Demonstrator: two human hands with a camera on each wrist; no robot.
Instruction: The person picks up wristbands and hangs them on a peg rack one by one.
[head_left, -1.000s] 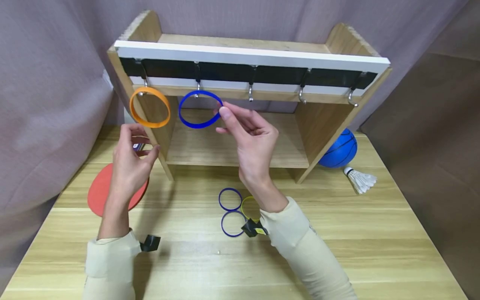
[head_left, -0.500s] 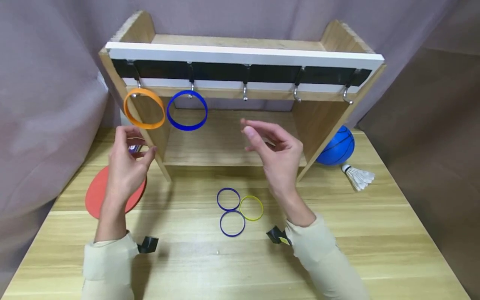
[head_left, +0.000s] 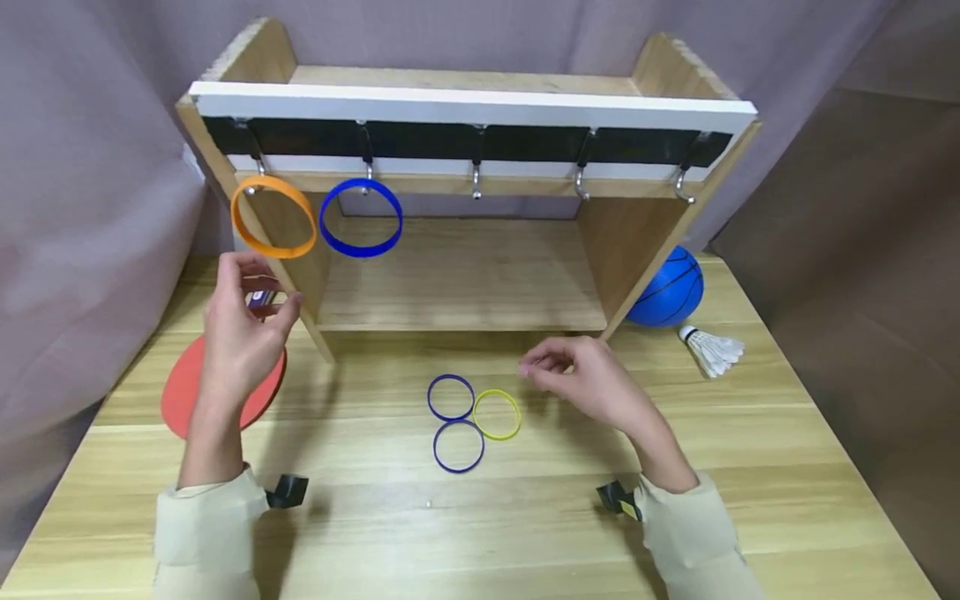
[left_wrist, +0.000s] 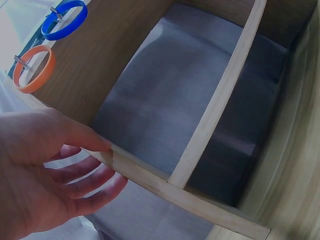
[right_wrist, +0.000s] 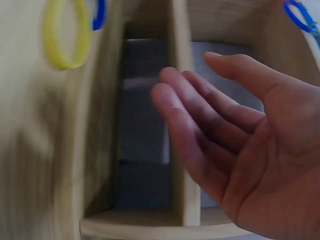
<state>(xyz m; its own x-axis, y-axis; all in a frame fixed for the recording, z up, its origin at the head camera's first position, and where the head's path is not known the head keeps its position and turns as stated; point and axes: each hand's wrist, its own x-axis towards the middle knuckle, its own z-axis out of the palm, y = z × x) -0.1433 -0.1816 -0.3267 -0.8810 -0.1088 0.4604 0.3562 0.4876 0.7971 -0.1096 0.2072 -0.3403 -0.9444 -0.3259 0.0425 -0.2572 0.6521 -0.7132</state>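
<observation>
My left hand [head_left: 242, 337] holds the left side panel [left_wrist: 142, 172] of a wooden shelf, thumb on the panel's edge and fingers on its outer side. An orange wristband [head_left: 281, 252] hangs on the leftmost hook, and a blue wristband [head_left: 362, 251] hangs on the hook beside it. Low in front of the shelf, my right hand [head_left: 592, 379] hovers with loosely bent fingers and nothing in them. It is nearest to a yellow wristband [head_left: 498, 438] lying on the table, which touches two dark blue wristbands: an upper one [head_left: 430, 398] and a lower one [head_left: 458, 472].
Three bare hooks, including the middle hook [head_left: 476, 182], line the shelf's white front rail [head_left: 465, 104]. A red table-tennis bat [head_left: 182, 392] lies left under my forearm. Right of the shelf are a blue ball [head_left: 675, 290] and a shuttlecock [head_left: 714, 353].
My right hand has let go of the blue wristband, which stays on the second hook, and has moved down and right toward the table. My left hand keeps its place on the panel.
</observation>
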